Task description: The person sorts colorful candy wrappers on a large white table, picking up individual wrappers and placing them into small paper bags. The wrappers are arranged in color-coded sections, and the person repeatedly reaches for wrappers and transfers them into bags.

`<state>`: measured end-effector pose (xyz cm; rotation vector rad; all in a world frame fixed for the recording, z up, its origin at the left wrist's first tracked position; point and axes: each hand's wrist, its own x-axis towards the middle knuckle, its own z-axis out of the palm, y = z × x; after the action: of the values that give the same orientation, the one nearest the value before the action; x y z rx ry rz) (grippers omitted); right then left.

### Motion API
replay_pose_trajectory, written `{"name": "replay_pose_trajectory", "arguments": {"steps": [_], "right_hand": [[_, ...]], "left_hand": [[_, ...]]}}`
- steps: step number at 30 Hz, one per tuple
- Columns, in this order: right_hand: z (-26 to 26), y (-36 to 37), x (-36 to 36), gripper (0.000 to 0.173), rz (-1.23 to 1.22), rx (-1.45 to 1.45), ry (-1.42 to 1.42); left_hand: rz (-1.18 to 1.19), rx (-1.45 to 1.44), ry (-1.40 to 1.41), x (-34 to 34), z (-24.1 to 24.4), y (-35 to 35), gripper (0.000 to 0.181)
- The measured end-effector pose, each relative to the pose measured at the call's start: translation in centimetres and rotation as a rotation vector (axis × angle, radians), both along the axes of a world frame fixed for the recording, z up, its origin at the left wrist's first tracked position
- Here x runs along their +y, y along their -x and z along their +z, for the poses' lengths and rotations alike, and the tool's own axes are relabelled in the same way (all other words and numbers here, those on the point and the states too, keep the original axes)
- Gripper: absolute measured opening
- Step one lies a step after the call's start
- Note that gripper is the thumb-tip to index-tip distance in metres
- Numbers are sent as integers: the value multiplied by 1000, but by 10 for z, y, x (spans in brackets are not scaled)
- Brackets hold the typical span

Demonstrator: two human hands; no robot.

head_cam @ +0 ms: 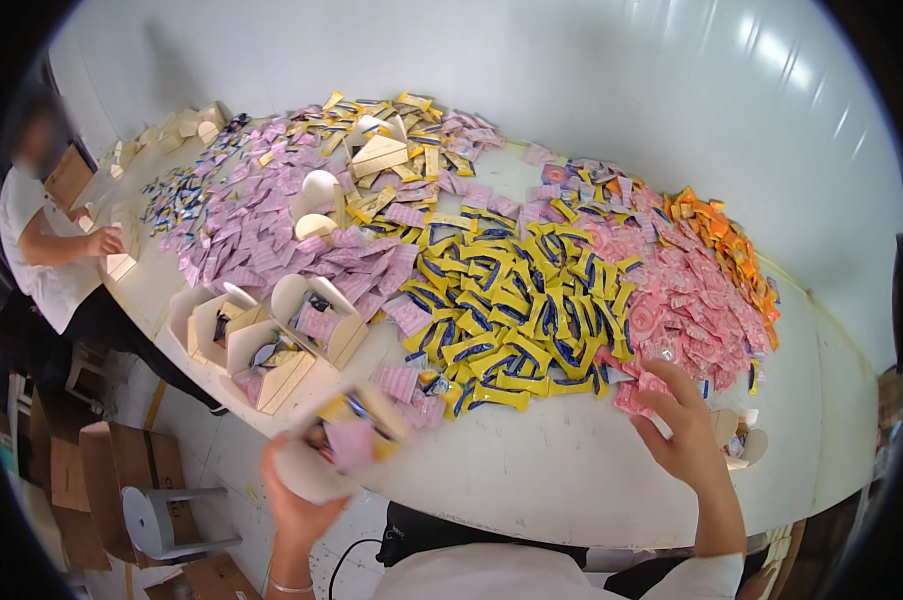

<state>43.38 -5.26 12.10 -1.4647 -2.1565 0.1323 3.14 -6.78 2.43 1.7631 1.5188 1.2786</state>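
My left hand (pixel 301 495) grips a cream paperboard box (pixel 312 469) with a rounded flap, held tilted near the table's front edge. It is blurred. Inside it are a pink-striped packet (pixel 348 442), yellow packets and other small items. My right hand (pixel 680 431) is at the near edge of a heap of pink packets (pixel 695 315), its fingertips at a pink packet (pixel 633 397). Whether the fingers have closed on that packet is unclear. Between my hands spreads a heap of yellow-and-blue packets (pixel 526 307).
Several filled boxes (pixel 267 367) stand at the table's left front edge. Lilac packets (pixel 256 225) and orange packets (pixel 721 232) lie farther out. Another box (pixel 738 442) sits right of my right hand. A co-worker (pixel 50 232) handles a box at left. A grey stool (pixel 166 521) is below.
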Motion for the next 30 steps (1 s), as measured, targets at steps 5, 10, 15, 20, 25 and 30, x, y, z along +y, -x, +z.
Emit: {"name": "replay_pose_trajectory", "arguments": {"steps": [5, 10, 15, 20, 25, 30], "right_hand": [[-28, 16, 95, 15, 92, 65, 96], [-67, 31, 197, 18, 165, 55, -79], [-94, 55, 301, 24, 220, -101, -155], [-115, 72, 454, 29, 37, -231, -59], [-148, 87, 549, 33, -192, -199, 112], [-126, 92, 524, 41, -124, -335, 256]], "left_hand": [[-744, 148, -59, 58, 7, -70, 81], [-1110, 153, -38, 96, -14, -127, 77], [-1136, 109, 55, 111, -25, -134, 77], [-1189, 84, 89, 112, -32, -133, 74], [-1158, -35, 34, 112, -38, -134, 74], [-1173, 63, 121, 117, -28, -128, 74]]}}
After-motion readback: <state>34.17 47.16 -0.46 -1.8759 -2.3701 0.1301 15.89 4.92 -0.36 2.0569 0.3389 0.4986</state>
